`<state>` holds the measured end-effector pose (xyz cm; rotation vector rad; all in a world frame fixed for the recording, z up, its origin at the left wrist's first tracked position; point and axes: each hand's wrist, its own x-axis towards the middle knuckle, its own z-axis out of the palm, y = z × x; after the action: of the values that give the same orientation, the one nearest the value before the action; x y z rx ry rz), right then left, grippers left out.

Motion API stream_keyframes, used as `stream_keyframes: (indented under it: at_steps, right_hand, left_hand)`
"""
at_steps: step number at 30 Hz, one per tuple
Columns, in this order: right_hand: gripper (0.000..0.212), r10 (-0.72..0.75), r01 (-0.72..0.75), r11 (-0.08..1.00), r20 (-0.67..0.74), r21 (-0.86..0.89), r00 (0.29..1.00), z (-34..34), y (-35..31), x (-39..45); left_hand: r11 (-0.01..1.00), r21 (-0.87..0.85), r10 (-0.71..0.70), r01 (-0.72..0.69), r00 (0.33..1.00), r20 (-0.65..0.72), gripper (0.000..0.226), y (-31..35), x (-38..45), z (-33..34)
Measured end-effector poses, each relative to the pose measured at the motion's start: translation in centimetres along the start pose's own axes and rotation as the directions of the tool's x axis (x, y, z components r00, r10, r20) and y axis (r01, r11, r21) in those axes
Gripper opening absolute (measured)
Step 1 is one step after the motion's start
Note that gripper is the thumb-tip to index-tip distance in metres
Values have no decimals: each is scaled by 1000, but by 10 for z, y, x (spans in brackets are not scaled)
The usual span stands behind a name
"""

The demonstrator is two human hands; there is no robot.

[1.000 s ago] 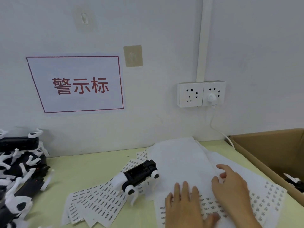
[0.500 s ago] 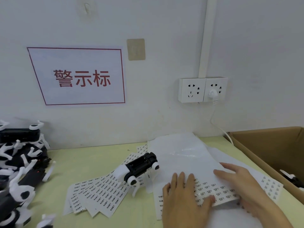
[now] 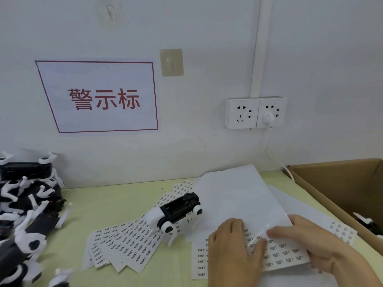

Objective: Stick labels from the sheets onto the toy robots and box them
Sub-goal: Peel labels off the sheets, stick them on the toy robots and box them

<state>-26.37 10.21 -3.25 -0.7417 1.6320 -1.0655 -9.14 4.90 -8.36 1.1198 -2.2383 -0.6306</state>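
Glossy backing paper [image 3: 240,199] catches the light above a matt white label sheet [image 3: 279,253] on a smooth, pale yellow-green desk [image 3: 112,204]. A toy robot [image 3: 176,210] of shiny black and white plastic lies nearby, beside a matt brown cardboard box [image 3: 323,183].

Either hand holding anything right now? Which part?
The right hand holds the label sheet by its right edge, fingertip at a label. The left hand lies flat on the sheet, gripping nothing.

Left bare hand [image 3: 232,248] lying palm-down, fingers straight, thumb angled out. Right bare hand [image 3: 317,243] reaching inward, forefinger and thumb pinching together, grip closed.
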Motion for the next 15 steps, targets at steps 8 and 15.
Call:
stream_keyframes:
  at_steps: [8, 15]
  right_hand:
    - [29, -26, 26, 999, 11, 19, 1000, 21, -2, 9]
    - [27, -124, 122, 987, 11, 104, 992, 30, 4, 13]
  left_hand:
    - [987, -159, -2, -4, 999, -38, 47, 2, 0, -2]
    - [926, -370, -134, 74, 981, -138, 19, 3, 5, -10]
